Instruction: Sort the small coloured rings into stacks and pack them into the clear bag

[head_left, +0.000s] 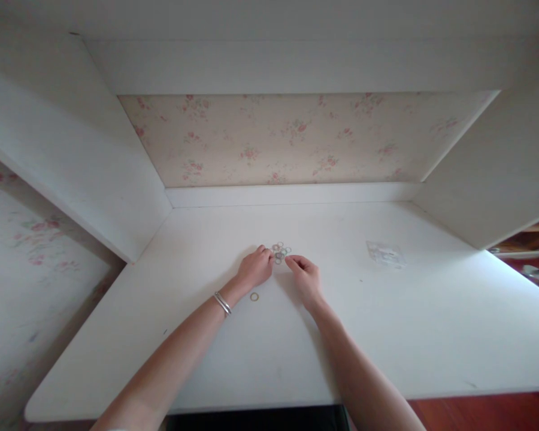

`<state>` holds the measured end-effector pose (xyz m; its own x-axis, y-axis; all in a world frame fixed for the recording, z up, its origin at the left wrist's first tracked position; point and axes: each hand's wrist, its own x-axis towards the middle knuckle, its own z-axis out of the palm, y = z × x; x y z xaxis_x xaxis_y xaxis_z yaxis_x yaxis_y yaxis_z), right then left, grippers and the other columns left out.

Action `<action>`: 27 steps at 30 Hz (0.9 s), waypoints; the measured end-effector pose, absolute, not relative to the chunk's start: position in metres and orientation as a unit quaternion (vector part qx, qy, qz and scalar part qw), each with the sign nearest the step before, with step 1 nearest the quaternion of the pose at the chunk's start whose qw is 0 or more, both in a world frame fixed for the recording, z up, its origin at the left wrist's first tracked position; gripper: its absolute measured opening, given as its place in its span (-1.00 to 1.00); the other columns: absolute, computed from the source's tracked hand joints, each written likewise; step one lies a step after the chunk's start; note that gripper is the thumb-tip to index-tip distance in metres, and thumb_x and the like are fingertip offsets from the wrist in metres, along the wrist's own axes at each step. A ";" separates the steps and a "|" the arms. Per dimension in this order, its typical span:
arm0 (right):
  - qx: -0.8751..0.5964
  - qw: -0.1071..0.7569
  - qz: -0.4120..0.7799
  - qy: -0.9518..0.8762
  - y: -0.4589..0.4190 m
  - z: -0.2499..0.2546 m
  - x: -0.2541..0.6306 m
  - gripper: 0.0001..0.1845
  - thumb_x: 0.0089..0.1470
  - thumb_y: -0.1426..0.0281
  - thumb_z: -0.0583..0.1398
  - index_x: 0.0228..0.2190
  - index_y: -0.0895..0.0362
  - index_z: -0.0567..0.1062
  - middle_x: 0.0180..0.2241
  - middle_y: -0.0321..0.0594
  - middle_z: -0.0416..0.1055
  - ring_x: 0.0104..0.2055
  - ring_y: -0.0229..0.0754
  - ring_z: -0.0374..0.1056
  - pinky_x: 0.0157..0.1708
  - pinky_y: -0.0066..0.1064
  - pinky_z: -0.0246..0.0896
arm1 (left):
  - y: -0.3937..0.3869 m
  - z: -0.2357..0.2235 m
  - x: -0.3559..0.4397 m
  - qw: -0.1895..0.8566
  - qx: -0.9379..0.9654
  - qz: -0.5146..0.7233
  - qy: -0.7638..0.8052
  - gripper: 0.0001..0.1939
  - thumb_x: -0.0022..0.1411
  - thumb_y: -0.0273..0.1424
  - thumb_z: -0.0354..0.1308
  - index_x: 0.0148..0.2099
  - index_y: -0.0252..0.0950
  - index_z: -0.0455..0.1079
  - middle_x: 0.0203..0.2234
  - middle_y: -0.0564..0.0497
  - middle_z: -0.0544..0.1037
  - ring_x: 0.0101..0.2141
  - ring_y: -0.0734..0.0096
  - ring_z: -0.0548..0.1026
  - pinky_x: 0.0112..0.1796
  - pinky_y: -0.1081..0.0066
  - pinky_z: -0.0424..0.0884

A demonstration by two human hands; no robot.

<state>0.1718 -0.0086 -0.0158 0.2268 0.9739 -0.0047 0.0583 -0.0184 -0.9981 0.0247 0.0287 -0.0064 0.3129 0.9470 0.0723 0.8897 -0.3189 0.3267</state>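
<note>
A small cluster of thin rings (280,250) lies on the white desk, some looking silvery and some reddish. At its left edge is my left hand (256,267), with fingers curled closed and a silver bangle (223,303) at the wrist. My right hand (306,278) is at the right edge of the cluster, thumb and forefinger brought together close to the rings. Whether either hand pinches a ring is too small to tell. A single gold-coloured ring (254,296) lies apart, nearer me, beside my left wrist.
A clear plastic bag (385,254) lies on the desk (431,323) to the right. White side panels (130,179) and a low back ledge (296,194) enclose the desk, with flowered wallpaper (269,137) behind. A dark seat edge (256,419) shows below the front edge.
</note>
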 end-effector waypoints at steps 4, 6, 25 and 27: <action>-0.576 0.524 0.424 -0.463 -0.009 -0.017 0.173 -0.54 -0.10 0.04 0.19 -0.38 0.19 0.56 -0.44 -0.20 0.45 -0.42 -0.23 0.23 -0.41 -0.43 0.05 | 0.027 -0.004 0.023 0.146 0.795 0.139 0.573 -0.71 0.30 -0.28 -0.14 -0.17 -0.28 0.37 -0.18 -0.10 0.42 -0.25 0.33 0.46 -0.22 0.40 0.33; -0.578 0.516 0.423 -0.470 -0.008 -0.018 0.173 -0.54 -0.10 0.03 0.18 -0.39 0.18 0.56 -0.46 -0.22 0.44 -0.44 -0.24 0.21 -0.43 -0.44 0.04 | 0.028 -0.004 0.021 0.180 0.786 0.166 0.568 -0.73 0.27 -0.30 -0.11 -0.19 -0.29 0.38 -0.19 -0.11 0.43 -0.23 0.31 0.45 -0.18 0.38 0.32; -0.573 0.465 0.430 -0.520 -0.009 -0.021 0.170 -0.65 -0.09 0.13 0.19 -0.41 0.15 0.57 -0.47 -0.25 0.45 -0.42 -0.23 0.26 -0.40 -0.42 0.08 | 0.044 0.001 0.004 0.461 0.649 0.260 0.547 -0.71 0.10 -0.27 -0.05 -0.27 -0.33 0.40 -0.52 0.08 0.41 -0.51 0.51 0.30 -0.49 0.52 0.21; -0.572 0.455 0.416 -0.541 -0.008 -0.024 0.169 -0.67 -0.09 0.15 0.19 -0.42 0.15 0.57 -0.48 -0.24 0.45 -0.43 -0.22 0.27 -0.40 -0.42 0.10 | 0.043 0.002 0.004 0.474 0.637 0.264 0.547 -0.71 0.10 -0.26 -0.05 -0.27 -0.33 0.39 -0.55 0.09 0.38 -0.53 0.52 0.28 -0.50 0.53 0.20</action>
